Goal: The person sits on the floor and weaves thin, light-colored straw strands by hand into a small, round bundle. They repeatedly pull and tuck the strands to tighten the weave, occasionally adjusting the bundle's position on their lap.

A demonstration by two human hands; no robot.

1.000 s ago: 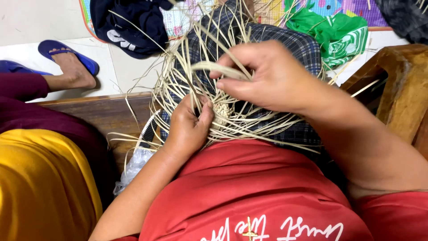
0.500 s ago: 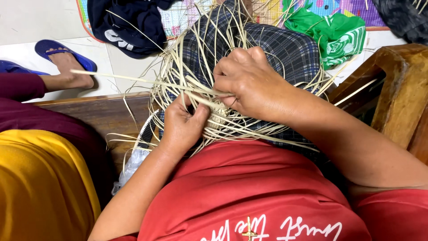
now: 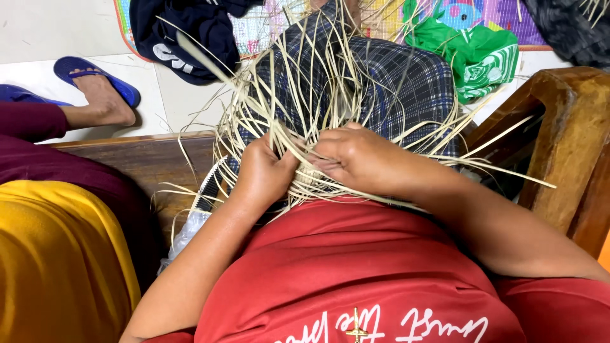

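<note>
Both hands' grip, left hand (image 3: 264, 174) and right hand (image 3: 356, 159), pinches straw strips (image 3: 305, 95) mid-weave; crossing another strip likely needs steady tension.

- Left hand (image 3: 265, 173) and right hand (image 3: 359, 159) pinch pale straw strands (image 3: 298, 95) mid-frame, over a plaid lap (image 3: 406, 82).
- Green bag (image 3: 486, 54) upper right; blue sandal (image 3: 95, 79) upper left.

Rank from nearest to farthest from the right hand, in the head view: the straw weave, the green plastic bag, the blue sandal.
1. straw weave: gripped by the right hand.
2. green plastic bag: upper right, on the floor mat.
3. blue sandal: far upper left, on another person's foot.
</note>
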